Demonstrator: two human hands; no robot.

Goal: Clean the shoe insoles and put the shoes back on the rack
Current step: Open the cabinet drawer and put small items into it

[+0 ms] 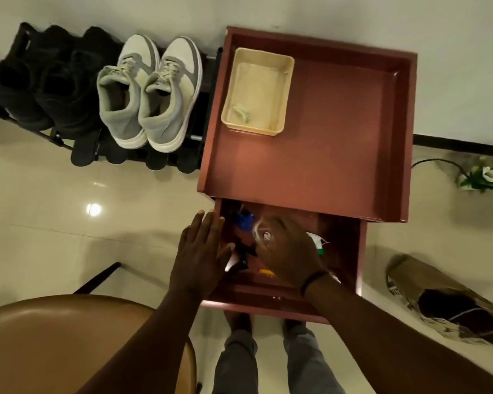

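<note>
Both hands were in the open drawer [350, 251] of the reddish cabinet [339, 143] while the shoes sat on the rack.

The left hand [202, 257] lay flat, fingers straight and together, at the drawer's left edge. The right hand [288, 251] was blurred over the clutter inside; I could not tell whether its fingers held anything. The grey-and-white sneakers [148, 92] stood side by side on the black shoe rack [202, 109], beside dark shoes [46, 81]. A cream basket [258, 91] rested on the tabletop.

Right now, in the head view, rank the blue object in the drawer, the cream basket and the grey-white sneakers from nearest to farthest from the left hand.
From the left hand:
1. Blue object, in the open drawer, just right of the fingertips.
2. Cream basket, on the cabinet top, farther back.
3. Grey-white sneakers, on the rack to the left; too close to the basket to call firmly.
</note>
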